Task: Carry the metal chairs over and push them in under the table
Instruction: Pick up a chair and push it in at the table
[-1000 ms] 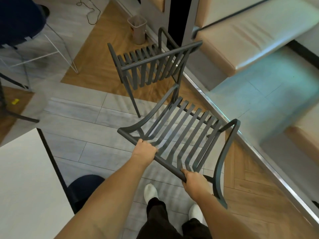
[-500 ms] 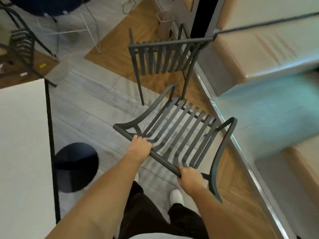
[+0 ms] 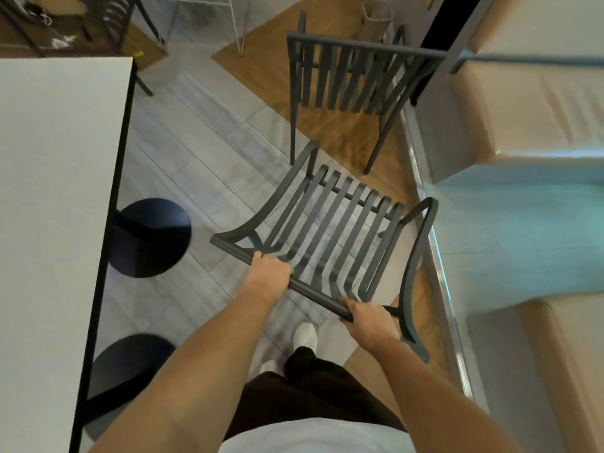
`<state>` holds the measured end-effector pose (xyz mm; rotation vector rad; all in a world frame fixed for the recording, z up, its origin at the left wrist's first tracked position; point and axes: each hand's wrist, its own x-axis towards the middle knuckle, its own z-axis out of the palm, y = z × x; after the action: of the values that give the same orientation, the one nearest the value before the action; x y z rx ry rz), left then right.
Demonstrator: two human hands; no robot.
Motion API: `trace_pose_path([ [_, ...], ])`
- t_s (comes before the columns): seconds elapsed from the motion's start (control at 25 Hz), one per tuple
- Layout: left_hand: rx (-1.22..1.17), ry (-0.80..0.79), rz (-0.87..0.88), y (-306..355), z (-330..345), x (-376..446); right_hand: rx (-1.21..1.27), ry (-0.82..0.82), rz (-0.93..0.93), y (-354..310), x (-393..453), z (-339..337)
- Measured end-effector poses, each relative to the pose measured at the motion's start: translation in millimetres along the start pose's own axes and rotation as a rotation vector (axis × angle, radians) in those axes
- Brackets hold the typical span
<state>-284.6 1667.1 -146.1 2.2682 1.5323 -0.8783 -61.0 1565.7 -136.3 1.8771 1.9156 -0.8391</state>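
A dark grey slatted metal chair (image 3: 340,217) hangs tilted in front of me, off the floor. My left hand (image 3: 268,276) grips the top rail of its backrest near the left end. My right hand (image 3: 369,322) grips the same rail near the right end. The chair's seat (image 3: 356,80) and legs point away from me. The white table (image 3: 55,197) with a black edge fills the left side, about a chair's width from the chair.
Two round dark table bases (image 3: 150,237) stand on the grey floor under the table's edge. Beige cushioned benches (image 3: 529,106) and a metal floor strip (image 3: 438,256) line the right. Another dark chair (image 3: 108,18) and a small bin (image 3: 376,14) sit at the back.
The view has swung left and forward: the table now fills more of the left side and a second base shows. Both hands keep the same grip on the chair.
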Motion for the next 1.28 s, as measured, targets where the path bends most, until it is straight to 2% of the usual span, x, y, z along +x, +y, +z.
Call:
trace_pose_path([
  [0.16, -0.039, 0.030, -0.045, 16, 16, -19, -0.014, -0.056, -0.030, 9, -9, -2],
  [0.4, -0.135, -0.023, -0.133, 54, 32, -53, -0.121, -0.090, -0.112, 36, -25, -5],
  [0.64, -0.235, -0.028, -0.291, 112, 42, -89, -0.144, -0.155, -0.248, 84, -31, 3],
  [0.88, -0.350, -0.029, -0.444, 186, 58, -123, -0.340, -0.186, -0.383, 134, -40, 9],
  [1.28, -0.481, -0.024, -0.608, 259, 95, -168, -0.436, -0.272, -0.528, 155, -64, 14],
])
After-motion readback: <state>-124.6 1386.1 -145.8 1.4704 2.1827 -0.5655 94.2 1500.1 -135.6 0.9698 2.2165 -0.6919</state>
